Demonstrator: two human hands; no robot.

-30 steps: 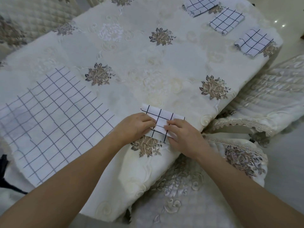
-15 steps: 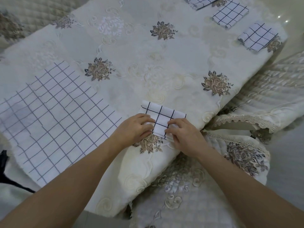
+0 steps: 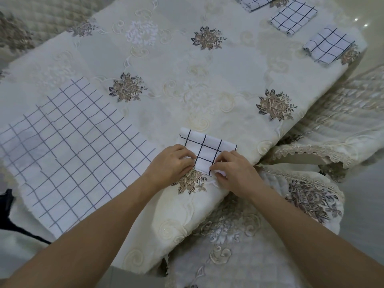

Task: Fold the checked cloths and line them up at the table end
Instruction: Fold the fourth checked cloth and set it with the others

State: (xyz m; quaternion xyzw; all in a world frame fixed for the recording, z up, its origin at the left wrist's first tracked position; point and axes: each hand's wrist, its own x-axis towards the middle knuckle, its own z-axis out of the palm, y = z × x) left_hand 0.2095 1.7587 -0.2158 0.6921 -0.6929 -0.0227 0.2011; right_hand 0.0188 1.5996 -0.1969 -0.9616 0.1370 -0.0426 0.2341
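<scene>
Head view: both hands, left (image 3: 172, 163) and right (image 3: 234, 171), pinch the folded checked cloth (image 3: 205, 150) on the table (image 3: 207, 84).

No legible text or labels.

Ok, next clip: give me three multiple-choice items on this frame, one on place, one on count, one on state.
1. Where does the unfolded cloth lie?
A. left of the hands
B. at the far end
C. on the chair

2. How many folded cloths are lined up at the far end?
A. one
B. three
C. five

3. What are both hands doing?
A. hanging free
B. pressing a folded cloth
C. lifting the tablecloth

Key: 1 A, it spreads out left; 2 B, three lie there; 3 B, left hand and right hand rest on it.
</scene>
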